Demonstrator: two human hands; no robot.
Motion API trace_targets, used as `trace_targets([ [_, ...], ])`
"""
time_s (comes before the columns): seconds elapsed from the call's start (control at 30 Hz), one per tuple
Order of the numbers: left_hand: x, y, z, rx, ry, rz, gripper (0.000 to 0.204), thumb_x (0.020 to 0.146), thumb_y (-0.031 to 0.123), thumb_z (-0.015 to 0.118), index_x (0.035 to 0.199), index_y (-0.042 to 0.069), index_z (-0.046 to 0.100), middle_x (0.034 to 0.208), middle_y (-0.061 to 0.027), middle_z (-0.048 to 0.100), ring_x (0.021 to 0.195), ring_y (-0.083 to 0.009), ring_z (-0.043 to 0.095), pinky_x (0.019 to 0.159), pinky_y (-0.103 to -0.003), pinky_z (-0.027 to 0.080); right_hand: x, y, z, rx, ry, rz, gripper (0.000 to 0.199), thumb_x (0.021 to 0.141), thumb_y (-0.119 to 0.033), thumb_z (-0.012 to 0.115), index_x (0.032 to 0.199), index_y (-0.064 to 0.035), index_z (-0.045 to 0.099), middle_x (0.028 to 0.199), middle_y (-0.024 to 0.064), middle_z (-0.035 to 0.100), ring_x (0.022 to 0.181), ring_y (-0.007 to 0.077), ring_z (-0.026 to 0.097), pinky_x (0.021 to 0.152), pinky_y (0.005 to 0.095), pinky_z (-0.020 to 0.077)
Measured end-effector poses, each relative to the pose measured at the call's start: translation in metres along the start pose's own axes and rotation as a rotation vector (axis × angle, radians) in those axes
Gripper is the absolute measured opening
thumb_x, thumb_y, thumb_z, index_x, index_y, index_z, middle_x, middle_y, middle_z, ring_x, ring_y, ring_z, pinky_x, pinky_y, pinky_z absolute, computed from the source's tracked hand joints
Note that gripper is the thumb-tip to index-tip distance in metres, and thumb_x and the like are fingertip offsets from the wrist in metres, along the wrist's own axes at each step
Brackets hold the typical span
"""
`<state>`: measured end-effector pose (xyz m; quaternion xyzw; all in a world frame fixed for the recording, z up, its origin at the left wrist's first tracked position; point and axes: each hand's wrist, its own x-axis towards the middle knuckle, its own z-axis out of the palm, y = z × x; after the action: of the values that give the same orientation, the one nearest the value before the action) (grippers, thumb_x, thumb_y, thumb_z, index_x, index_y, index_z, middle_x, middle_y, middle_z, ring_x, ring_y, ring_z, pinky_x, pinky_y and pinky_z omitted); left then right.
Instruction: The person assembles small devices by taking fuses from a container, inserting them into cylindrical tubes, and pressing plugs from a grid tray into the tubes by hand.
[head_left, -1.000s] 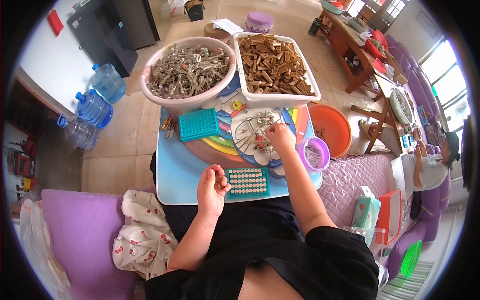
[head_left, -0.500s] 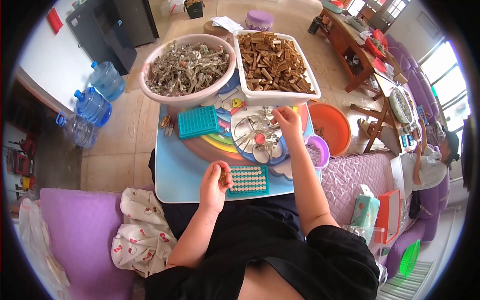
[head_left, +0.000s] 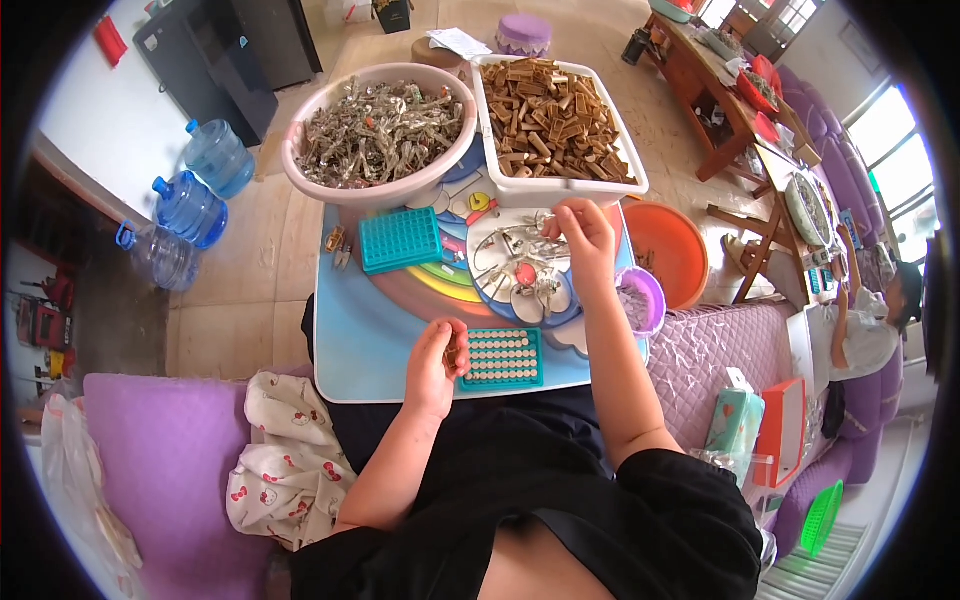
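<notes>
My left hand is closed around a small brown-gold piece, mostly hidden by the fingers. Right beside it, at the table's near edge, lies a teal rack filled with rows of round, pale-topped pieces. Over the pile of small shiny metal parts, my right hand has its fingertips pinched together. Whatever they hold is too small to make out. A second teal rack, its holes showing, rests on the left of the colourful table.
At the table's far side stand a pink basin of crumpled shiny pieces and a white tub of brown-gold pieces. A purple basket and an orange basin are at the right. Another person sits far right.
My right hand stays over the metal parts, its fingers now bent lower and closer together. The left hand has turned slightly, hiding more of its piece. The whole view has shifted a little.
</notes>
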<state>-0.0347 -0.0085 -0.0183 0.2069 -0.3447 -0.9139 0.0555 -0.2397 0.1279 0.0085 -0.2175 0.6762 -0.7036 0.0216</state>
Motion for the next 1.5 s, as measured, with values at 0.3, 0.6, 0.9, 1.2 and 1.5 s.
trace_targets([
  [0.3, 0.004, -0.002, -0.009, -0.033, 0.009, 0.002, 0.018, 0.095, 0.021, 0.044, 0.093, 0.006, 0.054, 0.075, 0.0004, 0.051, 0.057, -0.0074, 0.044, 0.051, -0.022, 0.035, 0.005, 0.032, -0.012, -1.06, -0.063, -0.036, 0.03, 0.08, -0.017, 0.065, 0.107, -0.0063, 0.054, 0.096, 0.0133, 0.061, 0.086, 0.0255, 0.061, 0.073, 0.0361, 0.0487],
  [0.6, 0.001, 0.003, -0.011, -0.025, 0.027, 0.006, 0.018, 0.094, 0.023, 0.045, 0.093, 0.007, 0.053, 0.076, -0.0001, 0.049, 0.058, -0.0089, 0.043, 0.051, -0.023, 0.033, -0.015, 0.072, 0.055, -1.148, -0.462, -0.231, 0.019, 0.076, -0.029, 0.066, 0.086, -0.0132, 0.065, 0.091, 0.0055, 0.058, 0.095, 0.026, 0.053, 0.08, 0.0401, 0.0419],
  [0.9, 0.001, 0.019, -0.006, 0.26, 0.009, 0.17, 0.025, 0.087, 0.018, 0.063, 0.106, 0.003, 0.056, 0.071, 0.0047, 0.051, 0.052, -0.0006, 0.037, 0.044, -0.017, 0.026, -0.051, -0.02, 0.049, -0.453, -0.32, 0.003, 0.01, 0.082, -0.01, 0.063, 0.086, -0.0012, 0.06, 0.063, 0.0106, 0.057, 0.053, 0.0152, 0.054, 0.051, 0.0278, 0.0435],
  [1.2, 0.007, 0.01, 0.024, 0.269, -0.057, 0.164, 0.022, 0.086, 0.017, 0.065, 0.101, 0.001, 0.062, 0.075, 0.0023, 0.06, 0.052, 0.0002, 0.04, 0.044, -0.016, 0.028, -0.095, -0.038, 0.031, -0.605, -0.374, -0.325, 0.009, 0.08, -0.006, 0.061, 0.089, -0.0039, 0.06, 0.067, 0.0115, 0.06, 0.059, 0.028, 0.061, 0.052, 0.0359, 0.047],
  [1.5, -0.005, 0.012, 0.026, 0.416, -0.1, 0.149, 0.018, 0.086, 0.014, 0.064, 0.099, 0.002, 0.061, 0.069, 0.0001, 0.06, 0.045, -0.0019, 0.036, 0.041, -0.019, 0.026, -0.103, -0.068, 0.027, -0.285, -0.389, -0.119, 0.025, 0.073, 0.003, 0.069, 0.096, -0.0004, 0.06, 0.083, 0.0106, 0.062, 0.073, 0.0195, 0.063, 0.065, 0.029, 0.0515],
])
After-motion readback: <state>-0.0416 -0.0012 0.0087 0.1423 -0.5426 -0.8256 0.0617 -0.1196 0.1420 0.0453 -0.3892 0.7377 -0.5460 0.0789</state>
